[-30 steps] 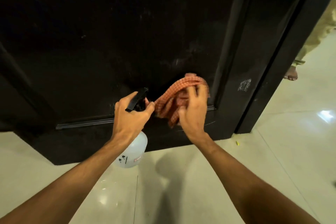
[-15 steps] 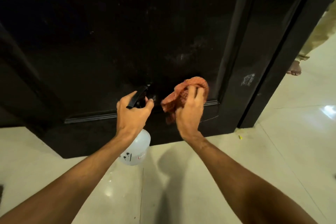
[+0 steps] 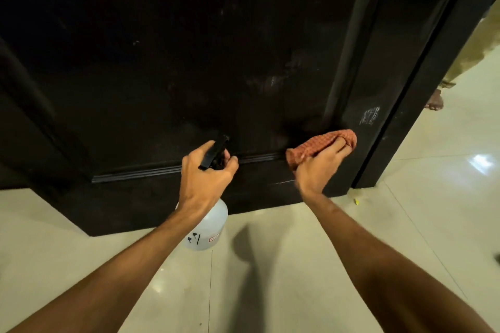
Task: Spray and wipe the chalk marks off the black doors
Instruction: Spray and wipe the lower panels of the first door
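The black door [image 3: 189,62] fills the upper view. It is a dull, dark panel with a ridged moulding along its foot and a flat upright strip on its right. Its finish shows every smear, so a damp, chalk-loaded pass would likely leave a grey haze rather than lift it.

The floor [image 3: 297,292] below is pale, glossy tile with thin joints. Spray that drifts or runs down onto it could make it slick underfoot.

The left hand [image 3: 207,178] holds the spray bottle [image 3: 208,230] by its neck, fingers wrapped tight under the black trigger head. The rounded, translucent white body hangs beneath the wrist, close to the door's lower edge. The nozzle points at the panel, not at the mark, so a squeeze from there would probably wet the wrong place.

The right hand [image 3: 316,170] clamps its fingers over the cloth [image 3: 319,144]. This is a bunched orange checked weave, soft and creased, pressed on the panel's lower right corner where the moulding ends. Bunched so thickly, it may ride over the moulding's grooves.

The chalk scribble [image 3: 369,116] is a small patch of white hatching on the upright strip. It sits just up and right of the cloth, apart from it and not yet wiped. A fainter whitish smear [image 3: 273,81] sits higher on the panel.
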`<state>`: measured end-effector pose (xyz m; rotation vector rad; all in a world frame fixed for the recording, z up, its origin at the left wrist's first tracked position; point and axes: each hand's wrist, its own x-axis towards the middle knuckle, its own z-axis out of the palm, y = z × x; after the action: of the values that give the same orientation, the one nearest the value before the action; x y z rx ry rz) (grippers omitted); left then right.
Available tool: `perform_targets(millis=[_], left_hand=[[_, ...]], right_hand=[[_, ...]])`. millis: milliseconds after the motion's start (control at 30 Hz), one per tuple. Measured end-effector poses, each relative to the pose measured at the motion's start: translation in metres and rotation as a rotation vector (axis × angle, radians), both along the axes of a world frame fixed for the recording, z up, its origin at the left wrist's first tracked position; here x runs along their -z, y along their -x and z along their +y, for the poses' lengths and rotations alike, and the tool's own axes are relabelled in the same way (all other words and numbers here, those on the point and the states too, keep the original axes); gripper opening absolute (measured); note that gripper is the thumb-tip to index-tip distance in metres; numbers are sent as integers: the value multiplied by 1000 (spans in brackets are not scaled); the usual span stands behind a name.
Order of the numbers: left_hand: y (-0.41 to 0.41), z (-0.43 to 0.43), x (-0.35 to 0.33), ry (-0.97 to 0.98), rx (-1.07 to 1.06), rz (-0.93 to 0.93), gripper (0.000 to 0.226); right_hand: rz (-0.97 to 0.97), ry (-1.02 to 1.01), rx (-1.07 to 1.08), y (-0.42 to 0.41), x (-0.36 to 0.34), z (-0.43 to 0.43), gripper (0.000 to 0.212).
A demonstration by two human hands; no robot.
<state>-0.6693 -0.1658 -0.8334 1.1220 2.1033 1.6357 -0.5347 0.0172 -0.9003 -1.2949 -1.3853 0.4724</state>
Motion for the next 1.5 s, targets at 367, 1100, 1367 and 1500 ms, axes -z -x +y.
perform_targets(millis=[367, 1100, 1367, 1500], left_hand=[[-39, 43, -2, 85, 82, 18, 21], [-60, 41, -137, -54, -75, 94, 36], [-59, 54, -147, -57, -11, 123, 8], [-69, 72, -126, -40, 35, 84, 13]], right_hand=[[181, -62, -194, -24, -34, -6, 69], [-810, -844, -749, 5, -110, 2, 57], [-550, -606, -557, -3, -100, 6, 87], [-372, -519, -444, -26, -95, 25, 51]])
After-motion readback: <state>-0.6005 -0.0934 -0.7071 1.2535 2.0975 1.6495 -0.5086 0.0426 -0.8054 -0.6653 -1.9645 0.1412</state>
